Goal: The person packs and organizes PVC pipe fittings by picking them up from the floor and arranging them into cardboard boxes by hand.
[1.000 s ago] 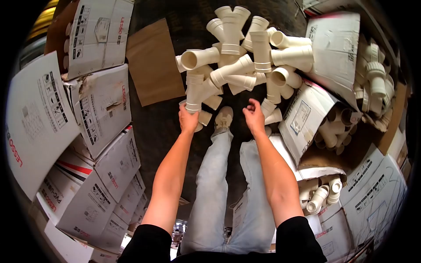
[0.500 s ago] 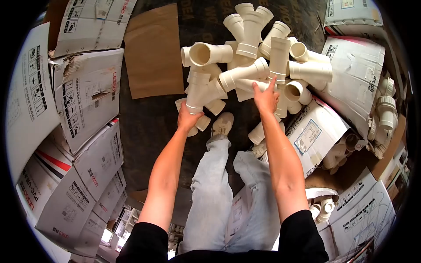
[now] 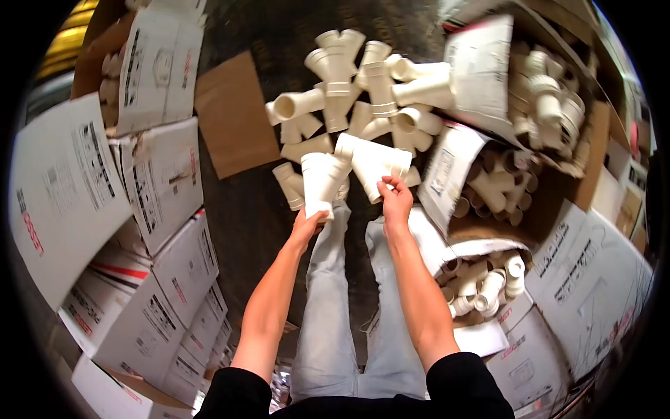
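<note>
My left hand (image 3: 309, 227) is closed round the lower end of a white plastic Y-shaped pipe fitting (image 3: 319, 183), held up over the floor. In my right hand (image 3: 396, 201), fingers and thumb pinch the lower end of a white branched pipe fitting (image 3: 377, 166). The two held fittings are close together in front of my legs; whether they touch I cannot tell. Just beyond them lies a heap of similar fittings (image 3: 338, 77) on the dark floor. One loose fitting (image 3: 287, 185) is left of the held pair.
A flat brown cardboard sheet (image 3: 237, 115) lies left of the heap. Stacked white cartons (image 3: 164, 174) line the left side. Along the right stand open cartons holding fittings (image 3: 548, 105), more branched fittings (image 3: 499, 185) and smaller white fittings (image 3: 488, 286).
Both hands have drawn back towards my body, lifting the Y-shaped fitting. My right hand now grips a branched fitting pulled from the heap. The camera view has shifted, showing more of the right-hand cartons.
</note>
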A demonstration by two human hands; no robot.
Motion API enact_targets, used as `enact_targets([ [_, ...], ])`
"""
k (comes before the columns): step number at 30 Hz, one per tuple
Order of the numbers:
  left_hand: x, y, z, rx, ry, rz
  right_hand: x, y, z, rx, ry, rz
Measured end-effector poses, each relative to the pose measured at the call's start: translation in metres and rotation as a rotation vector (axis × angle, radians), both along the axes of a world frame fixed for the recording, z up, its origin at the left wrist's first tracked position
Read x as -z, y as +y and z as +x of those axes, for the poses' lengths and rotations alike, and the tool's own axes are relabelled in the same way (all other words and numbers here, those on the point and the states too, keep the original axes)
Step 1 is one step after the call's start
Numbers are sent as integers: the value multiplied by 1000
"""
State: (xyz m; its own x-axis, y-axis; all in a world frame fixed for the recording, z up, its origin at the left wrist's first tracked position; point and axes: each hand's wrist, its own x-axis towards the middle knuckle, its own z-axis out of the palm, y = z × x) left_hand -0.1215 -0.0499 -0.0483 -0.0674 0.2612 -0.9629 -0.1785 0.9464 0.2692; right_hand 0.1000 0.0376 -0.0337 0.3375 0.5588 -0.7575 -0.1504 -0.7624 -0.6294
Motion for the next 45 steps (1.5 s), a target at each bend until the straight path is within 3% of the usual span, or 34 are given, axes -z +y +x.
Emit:
enact_targets([
  [2,-19,-4,10,33,-130,-2,-53,-1,24,54,8,49],
  [6,-52,14,43,122,-201,96,-107,-16,85,224,74,259],
  [8,-65,26,64,164,-278,250,-132,-21,117,316,85,363],
  [12,-77,63,119,432,-230,474,-147,-52,184,540,33,438],
  [16,-103,104,189,496,-251,402,-162,-58,240,740,-140,305],
  [19,-111,114,226,607,-228,437,-136,-61,276,833,-298,303],
  [21,-114,103,234,577,-223,409,-124,-69,301,703,-404,168],
  [23,-115,92,229,649,-70,565,-127,-67,319,534,-435,37],
  [24,-123,94,230,820,56,759,-123,-68,323,423,-518,-25],
  [27,-144,88,249,824,60,724,-115,-66,330,159,-603,-183],
  [29,-122,84,264,862,89,781,-110,-60,325,15,-574,-257],
  [31,-109,90,294,752,-51,514,-91,-56,315,-9,-588,-264],
  [33,-103,100,326,606,-133,435,-97,-40,306,-39,-599,-295],
  [35,-92,111,352,483,-135,263,-64,-46,307,-36,-504,-216],
  [39,-78,126,377,411,-69,239,-30,-49,302,55,-364,-207],
  [45,-39,126,394,308,-43,167,-5,-60,285,-34,-553,-126],
])
